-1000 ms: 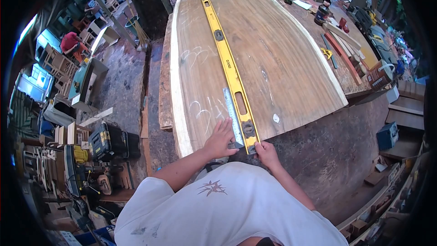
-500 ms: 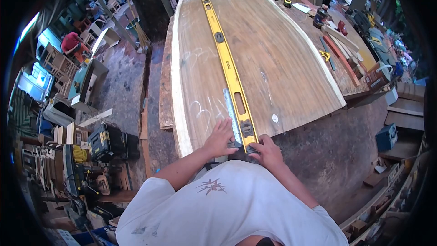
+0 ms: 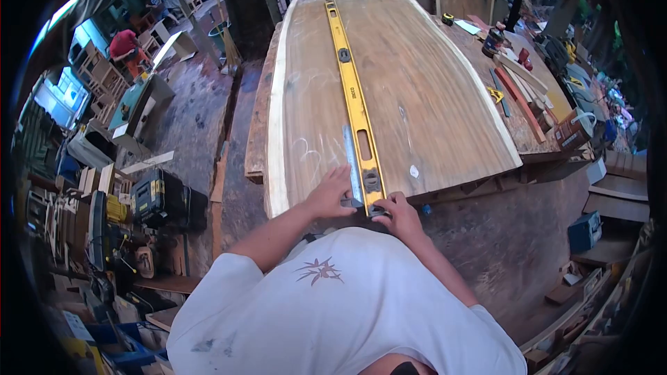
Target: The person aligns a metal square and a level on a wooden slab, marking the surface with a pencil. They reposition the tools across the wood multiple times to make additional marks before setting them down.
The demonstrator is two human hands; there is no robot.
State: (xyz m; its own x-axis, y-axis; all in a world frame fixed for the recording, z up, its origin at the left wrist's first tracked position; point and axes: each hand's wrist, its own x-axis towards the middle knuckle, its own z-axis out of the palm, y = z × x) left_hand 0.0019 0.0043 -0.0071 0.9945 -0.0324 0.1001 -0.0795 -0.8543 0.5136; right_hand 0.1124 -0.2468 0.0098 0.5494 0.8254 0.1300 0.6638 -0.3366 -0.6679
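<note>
A long yellow spirit level [image 3: 355,107] lies lengthwise on a wide wooden slab [image 3: 431,111] with pale edges. Against the level's left side, at the near end, sits a square with a metal blade [image 3: 349,149] and a dark stock. My left hand [image 3: 332,193] rests on the slab's near edge, its thumb on the stock and its fingers beside the blade. At the level's near end, my right hand [image 3: 401,215] has thumb and fingers closed on the tip. Chalk marks [image 3: 309,153] show on the wood left of the square.
To the right, a side table holds a tape measure [image 3: 447,19], a dark bottle [image 3: 494,39], wood strips [image 3: 521,101] and a brown bucket [image 3: 575,128]. A black toolbox [image 3: 156,198] stands on the left. Another person [image 3: 125,47] in red bends over furniture at far left.
The camera view has shifted slightly, so the slab's near edge and both hands appear a little higher. Both hands stay at the near end of the level and square.
</note>
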